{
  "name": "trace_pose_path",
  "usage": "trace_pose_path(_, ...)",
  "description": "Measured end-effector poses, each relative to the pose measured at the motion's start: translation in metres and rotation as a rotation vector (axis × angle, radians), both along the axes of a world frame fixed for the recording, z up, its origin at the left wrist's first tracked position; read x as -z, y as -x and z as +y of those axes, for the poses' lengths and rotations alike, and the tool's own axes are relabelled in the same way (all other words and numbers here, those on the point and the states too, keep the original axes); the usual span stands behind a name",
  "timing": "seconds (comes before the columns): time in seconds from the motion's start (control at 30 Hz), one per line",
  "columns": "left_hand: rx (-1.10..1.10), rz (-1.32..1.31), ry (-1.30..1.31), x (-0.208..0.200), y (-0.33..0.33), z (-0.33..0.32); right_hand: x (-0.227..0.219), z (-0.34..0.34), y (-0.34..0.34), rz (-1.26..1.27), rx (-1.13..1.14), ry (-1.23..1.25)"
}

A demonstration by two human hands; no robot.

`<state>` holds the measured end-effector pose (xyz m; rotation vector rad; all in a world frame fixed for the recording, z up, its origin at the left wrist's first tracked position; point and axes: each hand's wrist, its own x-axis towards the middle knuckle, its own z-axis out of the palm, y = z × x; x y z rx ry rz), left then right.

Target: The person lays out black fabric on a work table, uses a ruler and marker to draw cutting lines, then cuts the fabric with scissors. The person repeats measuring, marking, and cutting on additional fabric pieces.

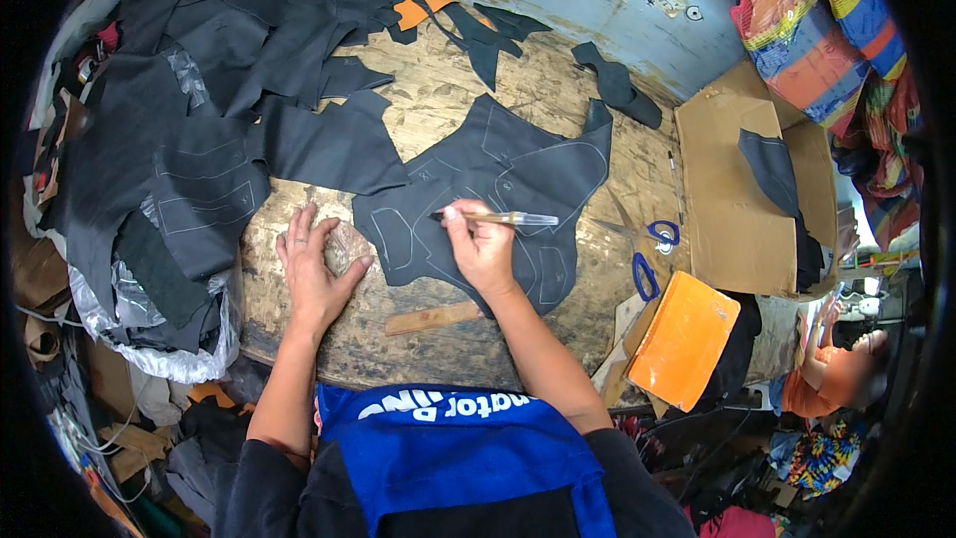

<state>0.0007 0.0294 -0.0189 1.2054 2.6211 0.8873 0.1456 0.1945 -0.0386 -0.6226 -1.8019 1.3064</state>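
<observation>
"Holding what, in the right hand (483,249)?"

"Pinching a slim brown pen (513,218) between fingers, aimed at nine o'clock, over a black leather-like sheet (483,179) with pale outlines, spread across the wooden tabletop (588,311)."

"And with the left hand (317,264)?"

"Spreading fingers wide beside a mottled stone (345,245), at two o'clock from the palm."

"Seeing more around the right hand?"

"Yes: blue-handled scissors (636,271) at three o'clock, an orange-covered book (684,341) near four, a wooden strip (433,319) at seven."
</observation>
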Motion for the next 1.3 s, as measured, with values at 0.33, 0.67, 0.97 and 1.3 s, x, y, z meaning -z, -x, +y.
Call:
trace_pose_path(0.33,-0.023,-0.007,-0.096,0.007,-0.001,0.003,-0.007,-0.012,0.011,-0.083,-0.095,-0.241)
trace_pose_path(0.67,-0.024,-0.007,-0.100,0.007,-0.001,0.002,-0.003,-0.012,0.012,-0.062,-0.009,-0.214)
trace_pose_path(0.97,-0.028,0.005,-0.101,0.011,-0.001,0.002,-0.008,-0.013,0.015,-0.052,0.006,-0.168)
trace_pose_path(1.3,-0.194,-0.558,-0.632,0.017,-0.001,-0.004,-0.016,0.019,-0.061,-0.022,0.357,0.163)
